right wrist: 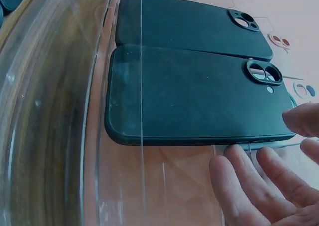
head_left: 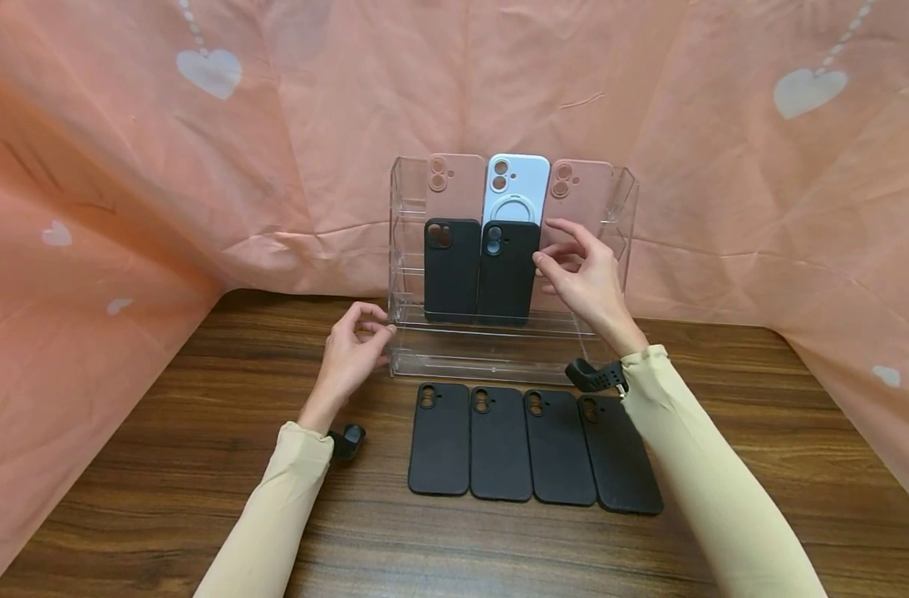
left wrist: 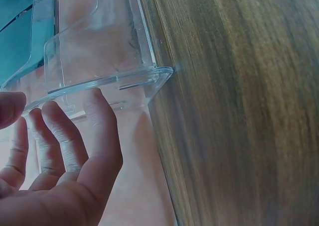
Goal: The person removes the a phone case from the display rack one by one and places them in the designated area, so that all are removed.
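Note:
A clear acrylic tiered rack (head_left: 492, 365) holds phone cases. My right hand (head_left: 585, 270) is beside the upper right edge of a black phone case (head_left: 510, 274) on a lower tier. In the right wrist view its thumb (right wrist: 303, 120) overlaps the case's top corner, while the other fingers are spread just past the long edge. Another black case (head_left: 452, 270) stands upright to its left. My left hand (head_left: 353, 345) is at the rack's left side, its loosely bent fingertips right at the clear panel (left wrist: 89, 84) and the thumb by its front edge.
Behind the black cases stand a pink case (head_left: 456, 187), a white case with a ring (head_left: 529, 183) and another pink case (head_left: 592, 187). Several black cases (head_left: 499, 444) lie in a row on the wooden table (head_left: 365, 540). Pink cloth (head_left: 335, 191) hangs behind the rack.

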Demonstrator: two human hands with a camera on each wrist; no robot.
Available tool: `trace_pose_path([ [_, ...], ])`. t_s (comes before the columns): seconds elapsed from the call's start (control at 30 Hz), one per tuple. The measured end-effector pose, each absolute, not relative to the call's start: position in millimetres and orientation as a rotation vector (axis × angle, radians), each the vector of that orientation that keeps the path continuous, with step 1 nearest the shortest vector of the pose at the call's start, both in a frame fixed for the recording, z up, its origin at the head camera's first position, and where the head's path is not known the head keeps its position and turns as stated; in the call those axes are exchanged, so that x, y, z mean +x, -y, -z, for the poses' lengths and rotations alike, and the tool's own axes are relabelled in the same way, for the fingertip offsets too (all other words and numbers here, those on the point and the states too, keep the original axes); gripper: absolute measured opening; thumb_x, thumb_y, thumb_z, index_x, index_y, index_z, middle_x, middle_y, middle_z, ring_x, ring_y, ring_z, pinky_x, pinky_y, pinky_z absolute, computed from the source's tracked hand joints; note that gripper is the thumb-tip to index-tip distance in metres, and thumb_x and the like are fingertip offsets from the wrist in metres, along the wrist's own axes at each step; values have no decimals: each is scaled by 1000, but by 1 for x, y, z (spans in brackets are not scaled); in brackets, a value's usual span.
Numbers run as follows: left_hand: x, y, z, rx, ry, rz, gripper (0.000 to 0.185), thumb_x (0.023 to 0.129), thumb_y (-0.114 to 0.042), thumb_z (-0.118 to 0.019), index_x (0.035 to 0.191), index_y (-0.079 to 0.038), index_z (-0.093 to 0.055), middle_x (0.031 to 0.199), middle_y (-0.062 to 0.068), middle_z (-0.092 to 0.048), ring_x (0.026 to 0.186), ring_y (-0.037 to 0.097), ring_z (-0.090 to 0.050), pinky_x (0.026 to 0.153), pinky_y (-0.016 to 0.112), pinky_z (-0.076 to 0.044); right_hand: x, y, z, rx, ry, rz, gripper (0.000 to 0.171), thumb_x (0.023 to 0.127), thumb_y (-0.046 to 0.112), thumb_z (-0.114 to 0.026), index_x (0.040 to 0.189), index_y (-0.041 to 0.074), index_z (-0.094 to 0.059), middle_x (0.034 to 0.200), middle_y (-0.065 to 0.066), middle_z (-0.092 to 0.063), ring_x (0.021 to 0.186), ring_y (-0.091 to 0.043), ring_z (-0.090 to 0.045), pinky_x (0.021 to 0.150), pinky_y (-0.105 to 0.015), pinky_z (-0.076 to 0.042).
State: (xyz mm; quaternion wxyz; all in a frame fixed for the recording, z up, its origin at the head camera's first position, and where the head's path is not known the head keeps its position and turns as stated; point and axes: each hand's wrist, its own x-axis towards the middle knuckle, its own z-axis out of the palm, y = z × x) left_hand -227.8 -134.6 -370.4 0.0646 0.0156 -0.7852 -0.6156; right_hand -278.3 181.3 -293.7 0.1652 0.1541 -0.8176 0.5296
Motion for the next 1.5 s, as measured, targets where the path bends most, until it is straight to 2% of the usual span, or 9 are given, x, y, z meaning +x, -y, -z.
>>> trace_pose_path([
  [0.17,-227,134,370,47,2369,1856,22,96,-17,-68,115,-9,-60,104,11,-65,87,26,-72,77,48,-65,-282,-180,293,449,2388,-1237,47,97,17,-69,143,23,-60,101,-17,-73,75,-20,-72,57,-15,-56],
  [0.3,-227,134,371,43,2373,1844,22,96,-17,-68,115,-10,-60,104,11,-65,89,28,-72,77,47,-65,-284,-179,294,449,2382,-1187,44,97,17,-69,141,23,-62,99,-17,-74,72,-20,-71,55,-13,-54],
  [0.43,-228,133,371,41,2375,1831,22,96,-17,-68,115,-10,-60,103,10,-65,90,30,-72,75,46,-66,-283,-178,294,453,2369,-1205,43,97,16,-69,139,21,-62,102,-17,-72,79,-24,-72,57,-13,-55],
  [0.63,-228,133,371,41,2372,1832,21,96,-17,-68,115,-10,-60,103,10,-65,87,28,-71,76,47,-65,-280,-176,293,496,2345,-1250,41,96,11,-68,136,13,-58,108,-19,-72,94,-32,-74,68,-9,-52],
  [0.87,-228,132,370,36,2359,1837,21,96,-16,-68,114,-10,-61,100,9,-65,84,25,-70,75,47,-65,-279,-176,290,562,2264,-1496,39,94,0,-67,132,4,-56,103,-17,-67,87,-20,-70,72,-17,-60],
  [1.07,-227,133,370,37,2354,1839,21,96,-16,-68,114,-9,-61,100,9,-65,87,28,-71,76,49,-65,-281,-177,290,537,2158,-1710,36,90,-8,-70,122,3,-58,92,-2,-69,79,-10,-70,72,-26,-64],
  [1.17,-228,133,371,38,2356,1843,21,96,-16,-68,114,-9,-60,100,9,-65,88,29,-71,76,49,-65,-283,-177,289,534,2115,-1772,35,89,-10,-69,119,7,-60,88,2,-70,76,-9,-71,70,-26,-64],
  [1.3,-229,133,372,40,2355,1851,21,96,-16,-68,114,-9,-60,101,10,-65,90,29,-71,77,48,-65,-283,-177,283,543,2021,-1860,37,88,-13,-68,116,11,-62,85,2,-71,74,-9,-71,69,-24,-64],
  [1.5,-229,133,372,37,2356,1842,21,96,-16,-68,114,-9,-60,101,10,-66,89,28,-71,77,49,-65,-283,-177,272,581,1905,-1912,36,87,-15,-68,116,6,-63,85,1,-73,74,-8,-71,67,-21,-63],
])
